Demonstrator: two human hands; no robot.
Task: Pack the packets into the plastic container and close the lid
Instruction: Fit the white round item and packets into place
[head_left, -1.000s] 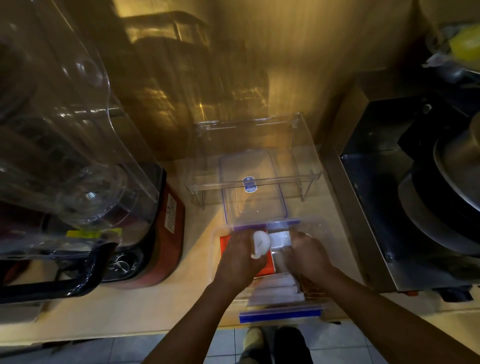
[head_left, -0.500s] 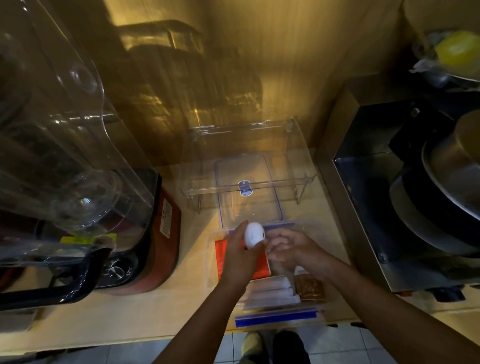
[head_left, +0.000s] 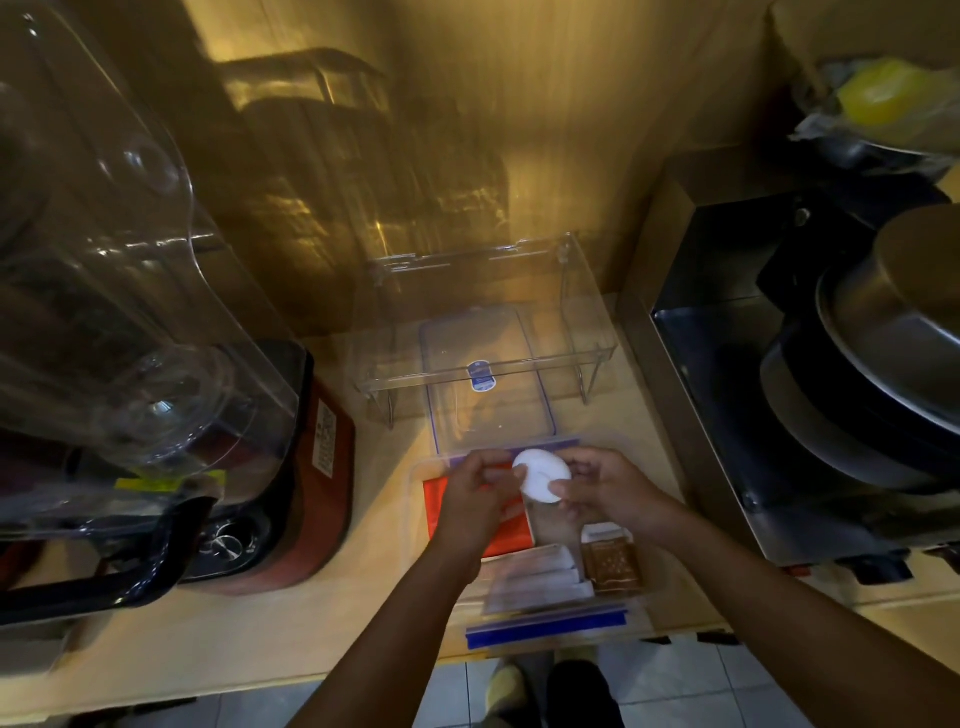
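A clear plastic container (head_left: 644, 608) with blue clips sits at the counter's front edge. Inside lie an orange-red packet (head_left: 511, 538), white packets (head_left: 540, 579) and a brown packet (head_left: 613, 566). Its clear lid (head_left: 488, 374) with a blue rim lies flat just behind it. Above the container's far end, my left hand (head_left: 475, 499) and my right hand (head_left: 605, 491) both pinch a small round white packet (head_left: 540, 474) between them.
A large blender (head_left: 156, 364) with a red base stands on the left. A clear acrylic stand (head_left: 488, 312) straddles the lid at the back. On the right, a steel box (head_left: 727, 338) holds stacked pans. The wooden counter edge runs below the container.
The round white packet has risen out of the container in my left hand, and my right hand has come up to grip it from the other side.
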